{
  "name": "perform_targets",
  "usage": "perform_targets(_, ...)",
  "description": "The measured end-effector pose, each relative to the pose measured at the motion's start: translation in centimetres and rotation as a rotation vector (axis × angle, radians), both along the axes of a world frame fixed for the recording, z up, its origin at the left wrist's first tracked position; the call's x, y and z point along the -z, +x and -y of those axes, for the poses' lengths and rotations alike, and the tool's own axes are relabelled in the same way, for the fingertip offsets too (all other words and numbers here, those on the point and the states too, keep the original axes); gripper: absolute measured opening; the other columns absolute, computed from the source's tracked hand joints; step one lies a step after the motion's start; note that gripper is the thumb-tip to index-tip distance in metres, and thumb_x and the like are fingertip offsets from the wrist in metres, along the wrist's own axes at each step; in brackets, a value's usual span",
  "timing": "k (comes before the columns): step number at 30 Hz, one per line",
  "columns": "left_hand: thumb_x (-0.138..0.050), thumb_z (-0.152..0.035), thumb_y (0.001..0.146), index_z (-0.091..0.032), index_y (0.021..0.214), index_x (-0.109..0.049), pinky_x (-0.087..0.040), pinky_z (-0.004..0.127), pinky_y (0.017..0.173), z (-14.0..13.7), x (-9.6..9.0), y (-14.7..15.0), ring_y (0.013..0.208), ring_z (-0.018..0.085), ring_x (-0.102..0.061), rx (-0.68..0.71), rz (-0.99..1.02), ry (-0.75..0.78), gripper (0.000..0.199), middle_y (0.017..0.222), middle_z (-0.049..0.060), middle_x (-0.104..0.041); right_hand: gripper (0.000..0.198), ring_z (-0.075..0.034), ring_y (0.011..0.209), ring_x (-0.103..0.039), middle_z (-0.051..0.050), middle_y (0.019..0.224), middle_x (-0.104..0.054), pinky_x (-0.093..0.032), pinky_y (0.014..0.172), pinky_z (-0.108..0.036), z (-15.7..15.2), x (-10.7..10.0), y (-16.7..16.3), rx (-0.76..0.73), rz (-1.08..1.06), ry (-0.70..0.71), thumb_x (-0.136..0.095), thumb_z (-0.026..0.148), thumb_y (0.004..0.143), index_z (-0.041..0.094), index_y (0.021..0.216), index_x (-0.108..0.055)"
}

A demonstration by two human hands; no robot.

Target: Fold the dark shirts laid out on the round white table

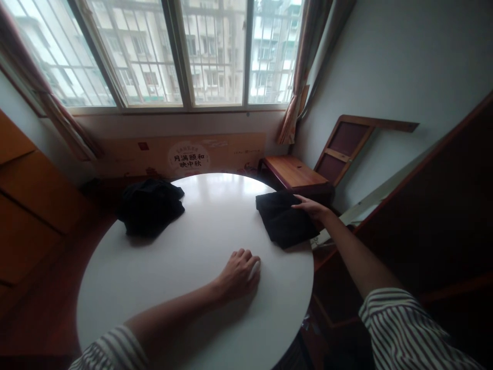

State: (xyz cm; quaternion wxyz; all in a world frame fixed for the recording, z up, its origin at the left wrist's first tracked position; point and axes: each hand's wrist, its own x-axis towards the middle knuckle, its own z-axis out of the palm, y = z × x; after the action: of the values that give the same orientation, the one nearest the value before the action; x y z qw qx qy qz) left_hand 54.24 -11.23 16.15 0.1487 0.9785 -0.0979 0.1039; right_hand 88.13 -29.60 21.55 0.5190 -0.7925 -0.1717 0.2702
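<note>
A folded black cloth garment [283, 218] lies at the right edge of the round white table [185, 288]. My right hand [313, 207] is at its far right corner, with thumb and fingers closed on the dark fabric. Part of those fingers is lost against the cloth. On the table nearer to me rests my left hand [239, 272], its fingers curled in, with a white patch like the tabletop showing between thumb and forefinger. Across the table, at the left edge, sits a crumpled heap of black cloth [150, 208], apart from both hands.
Behind the table stand a wooden stool [295, 172] and a wooden framed panel [344, 146] leaning at the wall. A printed cardboard panel [223, 154] is under the barred window [215, 51]. Orange cabinets [31, 205] line the left; a dark wooden piece [431, 221] borders the right.
</note>
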Motion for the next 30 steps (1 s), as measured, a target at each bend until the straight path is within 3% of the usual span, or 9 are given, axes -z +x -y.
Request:
perform_targets(4,-0.047,-0.028,0.095,-0.021,0.116,-0.057,-0.045,0.04,0.088,-0.1,-0.2,0.0,0.096,0.024,-0.052,0.007,-0.003,-0.021,0.025,0.103,0.009,-0.058,0.062,-0.03,0.122,-0.059,-0.018,0.14,-0.056,-0.045,0.106,-0.046,-1.3,-0.4,-1.1,0.048,0.429,-0.08,-0.064,0.025,0.086,0.015,0.144,-0.048)
perform_targets(8,-0.047,-0.028,0.095,-0.02,0.117,-0.058,-0.045,0.04,0.088,-0.1,-0.4,-0.1,0.095,0.024,-0.052,0.011,-0.01,-0.033,0.025,0.102,0.009,-0.058,0.056,-0.031,0.145,-0.031,-0.009,0.156,-0.04,-0.02,0.12,-0.053,-4.5,0.8,-3.8,-0.21,0.798,-0.24,-0.053,0.043,0.095,0.023,0.147,-0.048)
perform_targets(12,-0.046,-0.029,0.096,-0.02,0.115,-0.058,-0.045,0.04,0.087,0.0,-0.6,-0.2,0.094,0.024,-0.053,0.008,-0.013,-0.023,0.025,0.101,0.009,-0.058,0.07,-0.037,0.151,-0.011,-0.005,0.164,-0.025,-0.004,0.116,-0.067,-6.9,3.3,-6.3,-0.315,0.854,-0.538,-0.049,0.06,0.093,0.031,0.155,-0.033)
perform_targets(16,-0.046,-0.029,0.096,-0.019,0.116,-0.058,-0.044,0.04,0.086,0.1,-0.5,-0.1,0.094,0.024,-0.053,0.011,-0.014,-0.005,0.025,0.101,0.009,-0.059,0.08,-0.038,0.151,-0.008,-0.007,0.165,-0.017,-0.003,0.116,-0.066,-7.2,4.5,-7.6,-0.328,0.881,-0.625,-0.047,0.066,0.091,0.028,0.158,-0.023)
perform_targets(20,-0.046,-0.03,0.096,-0.02,0.115,-0.058,-0.044,0.039,0.086,-0.1,-0.5,-0.1,0.094,0.024,-0.053,0.012,-0.008,-0.008,0.025,0.101,0.009,-0.059,0.095,-0.036,0.152,-0.009,-0.017,0.165,-0.012,-0.005,0.118,-0.062,-6.2,5.1,-9.9,-0.362,0.972,-0.6,-0.048,0.069,0.088,0.015,0.16,-0.015)
perform_targets(22,-0.047,-0.03,0.096,-0.02,0.114,-0.058,-0.045,0.039,0.086,-0.2,-0.5,-0.1,0.094,0.024,-0.053,0.01,-0.004,-0.009,0.024,0.101,0.008,-0.059,0.095,-0.035,0.152,-0.009,-0.021,0.164,-0.013,-0.006,0.119,-0.059,-5.6,5.8,-11.7,-0.376,1.021,-0.565,-0.049,0.07,0.088,0.012,0.158,-0.021)
perform_targets(26,-0.049,-0.03,0.095,-0.019,0.112,-0.058,-0.046,0.039,0.086,0.2,-0.5,-0.1,0.095,0.024,-0.055,0.013,0.005,0.013,0.023,0.103,0.009,-0.061,0.078,-0.035,0.15,-0.018,-0.022,0.16,-0.027,-0.009,0.12,-0.058,-4.7,6.7,-15.4,-0.461,1.088,-0.449,-0.049,0.063,0.091,0.013,0.15,-0.041)
perform_targets(30,-0.045,-0.027,0.096,-0.017,0.103,-0.06,-0.048,0.036,0.083,-0.3,-1.0,0.4,0.09,0.023,-0.06,0.023,0.015,0.031,0.02,0.101,0.009,-0.066,0.053,-0.03,0.138,-0.045,-0.017,0.146,-0.052,-0.029,0.117,-0.052,-5.6,5.6,-18.1,-0.565,1.015,-0.189,-0.043,0.042,0.099,0.015,0.144,-0.048)
